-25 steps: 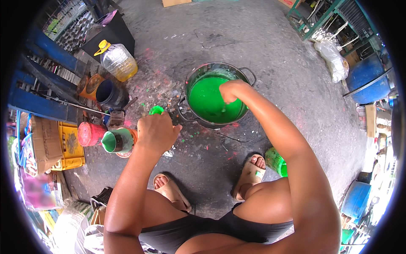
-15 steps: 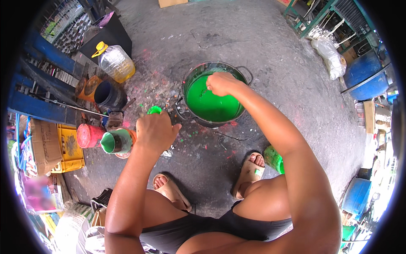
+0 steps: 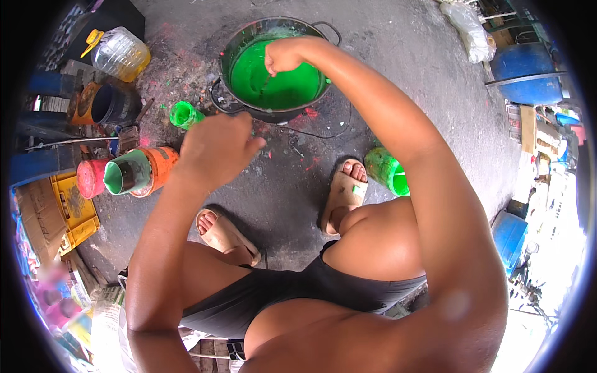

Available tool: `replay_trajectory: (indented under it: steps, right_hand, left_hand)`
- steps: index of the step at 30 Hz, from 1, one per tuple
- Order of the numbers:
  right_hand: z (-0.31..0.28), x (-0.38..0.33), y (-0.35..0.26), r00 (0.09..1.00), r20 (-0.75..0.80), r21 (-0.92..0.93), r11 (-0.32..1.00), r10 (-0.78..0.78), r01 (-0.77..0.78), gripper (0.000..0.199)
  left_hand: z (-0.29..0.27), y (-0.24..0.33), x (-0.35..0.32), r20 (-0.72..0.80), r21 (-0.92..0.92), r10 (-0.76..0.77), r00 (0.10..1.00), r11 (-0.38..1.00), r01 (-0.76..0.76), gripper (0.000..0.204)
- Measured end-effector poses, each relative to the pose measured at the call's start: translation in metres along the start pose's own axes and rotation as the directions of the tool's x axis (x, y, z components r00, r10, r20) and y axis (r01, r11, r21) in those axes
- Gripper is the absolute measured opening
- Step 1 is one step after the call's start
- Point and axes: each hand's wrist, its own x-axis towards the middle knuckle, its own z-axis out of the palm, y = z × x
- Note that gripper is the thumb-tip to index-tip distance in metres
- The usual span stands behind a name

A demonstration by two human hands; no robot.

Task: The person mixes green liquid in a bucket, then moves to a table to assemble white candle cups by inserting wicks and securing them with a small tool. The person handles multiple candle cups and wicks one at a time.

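A big dark metal pot [image 3: 219, 62] with loop handles stands on the floor ahead, filled with bright green paint [image 3: 298, 90]. Above the paint, my right hand [image 3: 287, 55] is closed around a thin stirring stick [image 3: 264, 87], whose lower end dips into the green. My left hand [image 3: 217, 152] hangs nearer to me, left of the pot, back upward and thumb out; its other fingers are hidden beneath. Just beyond it a green-coated cup [image 3: 185, 115] shows, partly covered by the hand. A pale green jug [image 3: 124, 173] sits against an orange bucket [image 3: 163, 168] farther left.
A green-smeared container [image 3: 380, 166] stands beside my right sandal [image 3: 345, 193]. Leftward are a red bucket [image 3: 92, 178], a yellow crate [image 3: 78, 211], a dark bucket [image 3: 118, 104] and a clear jug with yellow liquid [image 3: 124, 56]. Blue drums [image 3: 528, 71] line the right.
The view has shifted, so the pot and floor things sit higher and more to the left. The stick has moved within the paint, and the cup by my left hand is less covered.
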Motion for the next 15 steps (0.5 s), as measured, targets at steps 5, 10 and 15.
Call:
replay_trajectory:
  steps: [5,10,15]
  right_hand:
    - [-0.037,-0.020,-0.047,0.933,-0.164,-0.331,0.874,0.319,-0.357,0.022]
    - [0.011,-0.014,-0.010,0.951,-0.270,-0.060,0.983,0.149,-0.171,0.021]
    - [-0.013,-0.029,-0.020,0.917,0.232,-0.240,0.933,0.325,-0.270,0.020]
  left_hand:
    - [0.105,0.027,-0.003,0.197,-0.360,0.275,0.941,0.913,-0.191,0.025]
    - [0.226,0.117,0.047,0.138,-0.363,0.510,0.849,0.824,-0.436,0.036]
    - [0.314,0.170,0.071,0.010,-0.242,0.578,0.816,0.793,-0.559,0.039]
